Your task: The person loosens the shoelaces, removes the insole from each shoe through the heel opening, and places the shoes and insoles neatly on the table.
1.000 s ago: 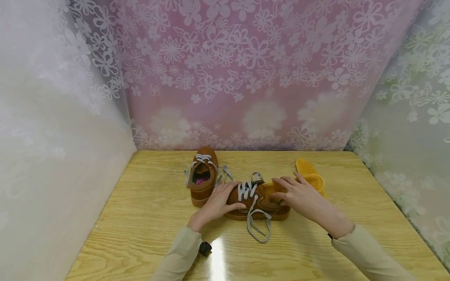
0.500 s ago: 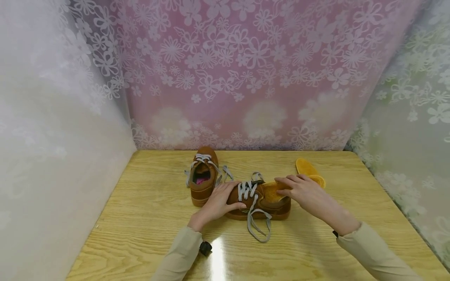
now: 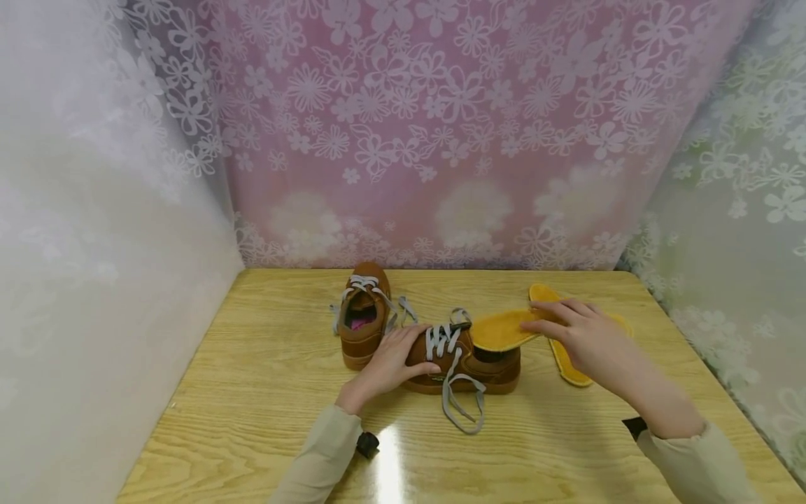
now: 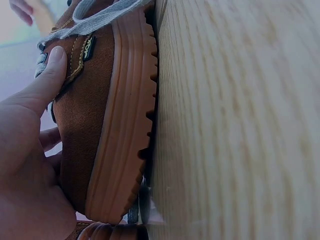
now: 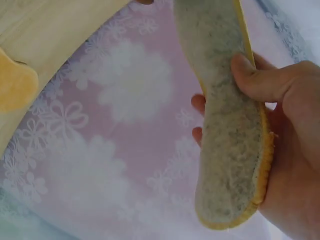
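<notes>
My left hand (image 3: pixel 393 367) grips the toe end of a brown lace-up shoe (image 3: pixel 494 378) lying lengthwise on the table. In the left wrist view the thumb presses beside the laces of the shoe (image 4: pixel 87 120), fingers going round its far side. My right hand (image 3: pixel 592 343) pinches a yellow insole (image 3: pixel 500 330) above the shoe's opening, its front end overlapping the opening in the head view. The right wrist view shows the grey underside of the insole (image 5: pixel 227 145), thumb on that face and fingers behind. Under my right hand a second yellow insole (image 3: pixel 574 371) lies on the table.
Another brown shoe (image 3: pixel 362 346) stands to the left, toe pointing to the back, with pink showing inside. Loose grey laces (image 3: pixel 462 413) trail onto the wooden table (image 3: pixel 252 413). Flower-patterned curtains (image 3: pixel 403 140) enclose the back and sides.
My right hand has moved right and drawn the insole up out of the shoe's opening, so most of it now shows. The left hand and both shoes have stayed put.
</notes>
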